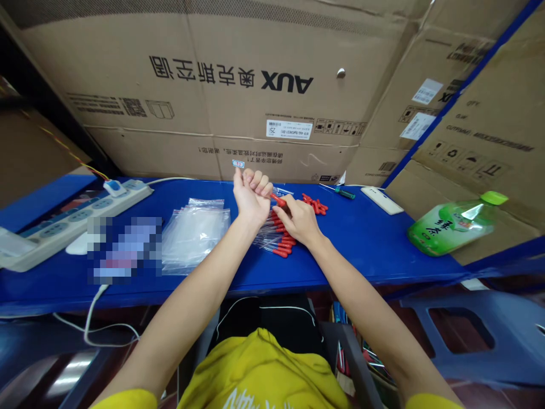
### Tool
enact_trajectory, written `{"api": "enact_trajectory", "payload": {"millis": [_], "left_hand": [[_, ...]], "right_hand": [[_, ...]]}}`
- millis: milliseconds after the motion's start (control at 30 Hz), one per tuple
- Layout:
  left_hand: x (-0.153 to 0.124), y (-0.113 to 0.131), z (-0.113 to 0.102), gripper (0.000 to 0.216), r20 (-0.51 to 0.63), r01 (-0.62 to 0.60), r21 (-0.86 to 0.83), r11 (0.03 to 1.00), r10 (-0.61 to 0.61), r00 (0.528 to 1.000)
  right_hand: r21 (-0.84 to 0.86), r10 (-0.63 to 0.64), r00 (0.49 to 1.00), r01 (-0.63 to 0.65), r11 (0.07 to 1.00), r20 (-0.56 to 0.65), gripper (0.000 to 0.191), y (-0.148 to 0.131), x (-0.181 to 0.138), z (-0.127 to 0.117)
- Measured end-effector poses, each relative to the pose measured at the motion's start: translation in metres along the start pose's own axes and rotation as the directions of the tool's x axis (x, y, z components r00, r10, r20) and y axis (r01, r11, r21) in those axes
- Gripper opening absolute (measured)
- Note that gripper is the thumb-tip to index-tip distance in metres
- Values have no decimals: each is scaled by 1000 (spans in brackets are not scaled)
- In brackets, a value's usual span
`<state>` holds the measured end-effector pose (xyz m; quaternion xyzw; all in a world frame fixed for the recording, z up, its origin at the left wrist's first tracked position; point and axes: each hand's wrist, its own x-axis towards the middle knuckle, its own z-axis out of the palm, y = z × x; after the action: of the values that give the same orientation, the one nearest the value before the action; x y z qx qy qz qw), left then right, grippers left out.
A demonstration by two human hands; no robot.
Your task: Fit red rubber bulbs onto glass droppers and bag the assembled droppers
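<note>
My left hand (251, 199) is raised above the blue table, its fingers curled into a fist. A small white-and-blue label (238, 163) sits at the tip of its thumb. From the little-finger side of that fist sticks the red handle of a screwdriver (278, 200); its shaft is hidden in the hand. My right hand (300, 218) is closed on the handle end, its fingers partly out of sight. Under both hands lies a pile of red-handled screwdrivers (283, 250) with thin clear or metallic shafts. More red handles (315, 203) lie just behind my right hand.
Clear zip bags (196, 236) are stacked left of my hands, beside a blurred phone (128, 247) and a power strip (76, 218). Behind stand a green-handled screwdriver (344, 193), a white strip (382, 200) and a large carton (230, 113). A green tea bottle (453, 224) lies tilted at right.
</note>
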<state>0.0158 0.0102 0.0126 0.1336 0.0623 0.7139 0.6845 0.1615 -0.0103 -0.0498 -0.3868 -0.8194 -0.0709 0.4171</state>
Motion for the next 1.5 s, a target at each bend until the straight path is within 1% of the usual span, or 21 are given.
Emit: {"api": "enact_trajectory", "payload": {"millis": [67,200,367,600,800,967,1267,1500], "left_hand": [[1,-1,-1,49,1,8,-7,1000,-8,1000],[1,-3,-2,50,38,33,-48,998,-31,999],[0,-3,-2,46,26,35,-53,998,-33,999],[-1,-3,-2,45,-59,18,-8,1000,-18,998],[-1,-5,-2,44,-31,14,-66,998,-16,999],[-3,-6,0,44,-31,21,-76,997,-23,999],[-3,-6,0,44,-46,13,-81,997,-17,999],[-3,-8,-1,44,-38,20,-91,996,-24,999]], "right_hand": [[-1,25,1000,-25,1000,-10,28,1,0,0],[7,46,999,-46,999,-25,29,1,1,-1],[-24,18,1000,-18,1000,-12,33,0,0,1],[35,-41,998,43,998,-41,35,-2,0,4],[107,-51,997,56,993,-49,32,-3,0,3],[121,-43,998,49,991,-56,32,-3,0,3],[136,-73,992,87,987,-105,30,-3,1,3],[131,-57,995,68,989,-85,32,-4,0,3]]}}
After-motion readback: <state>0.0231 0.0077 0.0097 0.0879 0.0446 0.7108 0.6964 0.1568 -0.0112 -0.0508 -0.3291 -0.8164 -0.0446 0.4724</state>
